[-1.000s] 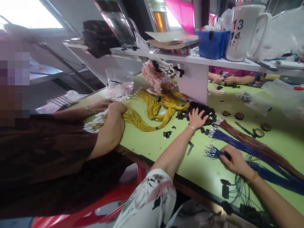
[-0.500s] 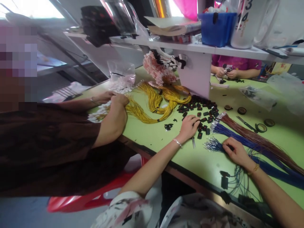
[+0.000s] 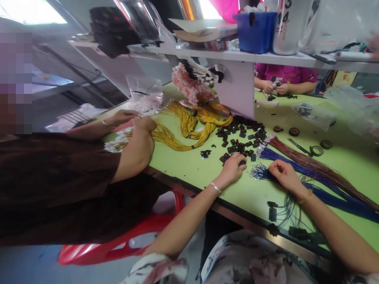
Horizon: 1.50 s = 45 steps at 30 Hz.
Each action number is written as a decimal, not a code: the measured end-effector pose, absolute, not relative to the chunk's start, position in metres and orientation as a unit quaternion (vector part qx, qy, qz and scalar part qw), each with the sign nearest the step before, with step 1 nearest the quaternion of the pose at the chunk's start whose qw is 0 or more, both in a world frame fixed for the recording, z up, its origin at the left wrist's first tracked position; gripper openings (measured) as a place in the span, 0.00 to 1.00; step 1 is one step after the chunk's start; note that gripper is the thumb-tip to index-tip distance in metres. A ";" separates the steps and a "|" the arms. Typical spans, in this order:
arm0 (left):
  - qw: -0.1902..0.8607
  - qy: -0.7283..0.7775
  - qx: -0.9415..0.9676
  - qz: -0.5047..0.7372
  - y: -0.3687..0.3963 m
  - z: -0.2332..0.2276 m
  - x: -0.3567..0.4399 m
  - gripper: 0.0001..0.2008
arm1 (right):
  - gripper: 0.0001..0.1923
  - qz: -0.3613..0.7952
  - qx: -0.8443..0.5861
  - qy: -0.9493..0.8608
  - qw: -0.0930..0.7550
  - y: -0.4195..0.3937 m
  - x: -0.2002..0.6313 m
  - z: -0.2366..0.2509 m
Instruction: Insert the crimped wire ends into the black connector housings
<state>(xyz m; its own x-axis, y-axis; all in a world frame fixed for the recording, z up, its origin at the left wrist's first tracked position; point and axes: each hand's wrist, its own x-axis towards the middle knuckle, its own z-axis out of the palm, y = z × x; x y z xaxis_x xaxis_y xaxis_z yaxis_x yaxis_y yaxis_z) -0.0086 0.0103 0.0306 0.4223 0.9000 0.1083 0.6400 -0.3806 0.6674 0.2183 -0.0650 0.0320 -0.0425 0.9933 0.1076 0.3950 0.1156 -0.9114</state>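
My left hand [image 3: 232, 170] is closed over the green table, thumb and fingers curled around a small black connector housing [image 3: 242, 162]. Beyond its knuckles spreads a pile of similar black connector housings [image 3: 241, 146]. My right hand [image 3: 283, 174] bends over a bundle of dark blue wires [image 3: 266, 172], its thumb and index finger pinched at the wires near their metal-tipped ends. Whether it grips one wire or several cannot be made out. Below that hand, thin wires with black connectors [image 3: 272, 214] on their ends lie at the table's front edge.
Brown wires [image 3: 310, 167] lie behind the blue ones. Scissors [image 3: 304, 148] and black tape rolls [image 3: 326, 144] sit to the right. At left, a co-worker's arm [image 3: 136, 146] reaches toward yellow wires [image 3: 180, 146]. A shelf [image 3: 201, 53] crosses above the table; another person sits beyond it.
My left hand has drawn back from the black pile toward the front edge, with a black housing now showing at its fingertips. My right hand stays at the blue wires. The view has shifted slightly.
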 end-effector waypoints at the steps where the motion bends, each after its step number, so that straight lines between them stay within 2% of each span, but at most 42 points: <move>1: 0.300 0.496 0.771 0.264 0.008 0.031 -0.009 0.07 | 0.09 0.364 -0.558 -0.628 0.403 -0.065 0.217 0.035; 5: 0.500 0.479 0.604 0.394 -0.008 0.031 -0.001 0.15 | 0.07 0.348 -0.554 -0.654 0.379 -0.067 0.215 0.043; 7: 0.604 0.439 0.518 0.417 -0.017 0.031 0.008 0.18 | 0.06 0.353 -0.545 -0.659 0.380 -0.069 0.214 0.044; 9: 0.657 0.423 0.459 0.423 -0.026 0.030 0.018 0.18 | 0.06 0.359 -0.536 -0.659 0.386 -0.072 0.212 0.044; 17: 0.748 0.403 0.282 0.447 -0.046 0.024 0.040 0.15 | 0.04 0.357 -0.535 -0.655 0.396 -0.077 0.206 0.037; 26: 0.828 0.341 0.239 0.377 -0.051 0.025 0.042 0.10 | 0.03 0.222 -0.536 -0.728 0.365 -0.082 0.203 0.038; 32: 0.843 0.327 0.221 0.367 -0.051 0.021 0.041 0.05 | 0.02 0.181 -0.520 -0.760 0.344 -0.083 0.202 0.040; 45: 0.826 0.357 0.271 0.342 -0.046 0.019 0.036 0.13 | 0.05 0.086 -0.471 -0.828 0.291 -0.080 0.204 0.038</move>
